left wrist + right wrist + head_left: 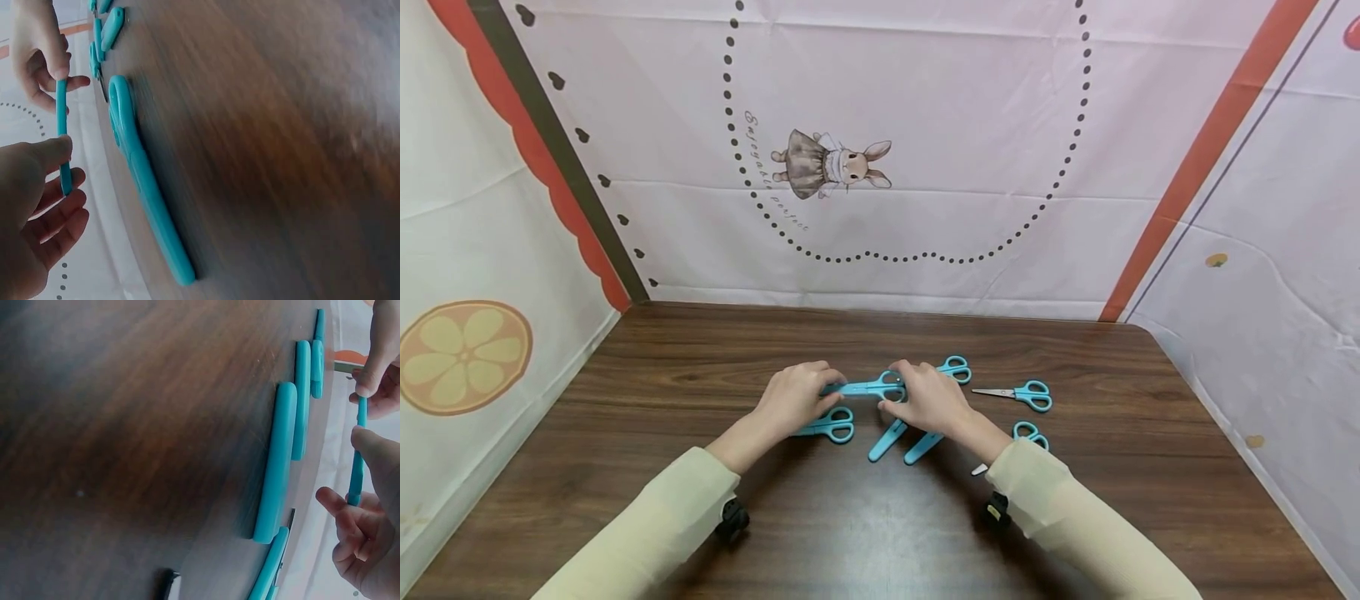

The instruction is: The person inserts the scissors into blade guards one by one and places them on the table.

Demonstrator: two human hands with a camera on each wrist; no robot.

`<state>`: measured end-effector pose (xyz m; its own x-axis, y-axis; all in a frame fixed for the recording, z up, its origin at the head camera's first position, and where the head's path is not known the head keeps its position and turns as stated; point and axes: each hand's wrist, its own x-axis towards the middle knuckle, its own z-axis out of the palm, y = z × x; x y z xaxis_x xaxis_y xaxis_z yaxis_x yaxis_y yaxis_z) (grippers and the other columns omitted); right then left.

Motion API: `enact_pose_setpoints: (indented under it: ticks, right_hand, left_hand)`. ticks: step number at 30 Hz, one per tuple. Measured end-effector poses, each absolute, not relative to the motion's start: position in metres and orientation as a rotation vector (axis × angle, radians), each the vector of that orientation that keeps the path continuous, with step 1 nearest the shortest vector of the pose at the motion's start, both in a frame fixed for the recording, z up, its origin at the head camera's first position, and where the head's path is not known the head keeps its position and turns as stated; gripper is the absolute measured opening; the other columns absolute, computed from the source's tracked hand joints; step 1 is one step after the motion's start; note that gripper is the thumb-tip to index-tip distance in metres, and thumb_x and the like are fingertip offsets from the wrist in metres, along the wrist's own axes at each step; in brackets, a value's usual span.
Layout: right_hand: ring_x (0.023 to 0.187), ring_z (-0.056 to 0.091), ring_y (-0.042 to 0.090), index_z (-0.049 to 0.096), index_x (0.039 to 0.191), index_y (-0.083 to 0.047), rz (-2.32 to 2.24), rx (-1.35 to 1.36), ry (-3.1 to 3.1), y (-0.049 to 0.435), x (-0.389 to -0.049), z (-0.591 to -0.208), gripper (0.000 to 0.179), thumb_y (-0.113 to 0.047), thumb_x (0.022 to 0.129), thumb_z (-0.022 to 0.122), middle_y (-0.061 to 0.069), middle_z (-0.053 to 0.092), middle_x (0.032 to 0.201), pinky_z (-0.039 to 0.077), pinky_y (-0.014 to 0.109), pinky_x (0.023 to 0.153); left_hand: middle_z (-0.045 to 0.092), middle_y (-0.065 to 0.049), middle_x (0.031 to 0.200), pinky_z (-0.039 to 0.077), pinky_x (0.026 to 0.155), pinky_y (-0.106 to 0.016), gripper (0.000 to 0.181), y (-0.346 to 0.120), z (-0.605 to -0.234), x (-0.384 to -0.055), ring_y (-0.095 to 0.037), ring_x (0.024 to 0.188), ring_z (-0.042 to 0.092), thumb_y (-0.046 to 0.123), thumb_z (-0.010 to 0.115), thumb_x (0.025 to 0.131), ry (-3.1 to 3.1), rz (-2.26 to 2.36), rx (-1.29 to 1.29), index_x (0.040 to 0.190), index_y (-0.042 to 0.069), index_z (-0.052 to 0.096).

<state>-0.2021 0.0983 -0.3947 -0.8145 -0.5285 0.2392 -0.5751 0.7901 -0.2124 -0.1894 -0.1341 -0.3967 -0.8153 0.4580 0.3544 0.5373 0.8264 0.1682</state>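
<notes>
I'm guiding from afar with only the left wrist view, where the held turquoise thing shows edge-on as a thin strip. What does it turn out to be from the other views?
Observer: In the head view, it is a pair of scissors, with its finger loops at the end by the right hand.
Operator: My view misses the left sleeve. Anything at its cuff?
Observer: Yes, a small black device shows there.
Operator: And what figure is on the backdrop?
Observer: A rabbit, printed sideways.

Scissors (1024, 392) crowd the right; the near tabletop (865, 533) leaves passage.
</notes>
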Motion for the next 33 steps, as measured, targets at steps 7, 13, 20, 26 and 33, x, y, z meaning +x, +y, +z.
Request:
enact_pose_setpoints:
  ticks: [7, 13, 20, 26, 33]
  right_hand:
    - [0.046, 0.039, 0.007, 0.056, 0.121, -0.010, 0.431, 0.870, -2.831, 0.095, -0.206, -0.392, 0.053, -0.044, 0.081, 0.066, -0.007, 0.044, 0.059, 0.030, 0.022, 0.040]
    - [0.051, 0.041, 0.008, 0.056, 0.122, -0.010, 0.412, 0.872, -2.833, 0.092, -0.209, -0.394, 0.054, -0.045, 0.081, 0.066, -0.007, 0.046, 0.062, 0.031, 0.023, 0.042]
    - [0.061, 0.050, 0.010, 0.055, 0.122, -0.011, 0.379, 0.866, -2.840, 0.085, -0.211, -0.396, 0.055, -0.047, 0.081, 0.065, -0.004, 0.057, 0.072, 0.035, 0.022, 0.045]
    - [0.080, 0.059, 0.016, 0.055, 0.121, -0.011, 0.346, 0.848, -2.867, 0.075, -0.216, -0.397, 0.055, -0.048, 0.082, 0.064, 0.001, 0.064, 0.094, 0.045, 0.025, 0.054]
    - [0.083, 0.059, 0.017, 0.054, 0.123, -0.013, 0.337, 0.820, -2.914, 0.066, -0.220, -0.400, 0.055, -0.049, 0.083, 0.062, 0.002, 0.062, 0.102, 0.045, 0.025, 0.054]
  left_hand:
    - [0.064, 0.004, 0.085, 0.044, 0.053, -0.023, 0.019, -0.142, -0.396, -0.194, -0.006, 0.064, 0.055, 0.021, 0.073, 0.079, -2.742, -0.423, -0.786, 0.097, 0.015, 0.070]
    - [0.064, 0.004, 0.087, 0.043, 0.052, -0.022, 0.017, -0.148, -0.397, -0.195, -0.006, 0.065, 0.056, 0.022, 0.071, 0.081, -2.787, -0.404, -0.759, 0.097, 0.016, 0.070]
    - [0.063, 0.005, 0.084, 0.042, 0.051, -0.021, 0.016, -0.157, -0.401, -0.199, -0.005, 0.063, 0.054, 0.023, 0.070, 0.081, -2.807, -0.404, -0.738, 0.096, 0.015, 0.070]
    - [0.064, 0.003, 0.085, 0.043, 0.051, -0.024, 0.016, -0.164, -0.403, -0.203, -0.007, 0.064, 0.054, 0.023, 0.071, 0.081, -2.826, -0.396, -0.699, 0.095, 0.015, 0.070]
    - [0.063, 0.002, 0.083, 0.045, 0.053, -0.028, 0.014, -0.173, -0.407, -0.208, -0.010, 0.067, 0.057, 0.023, 0.070, 0.081, -2.851, -0.385, -0.665, 0.094, 0.016, 0.069]
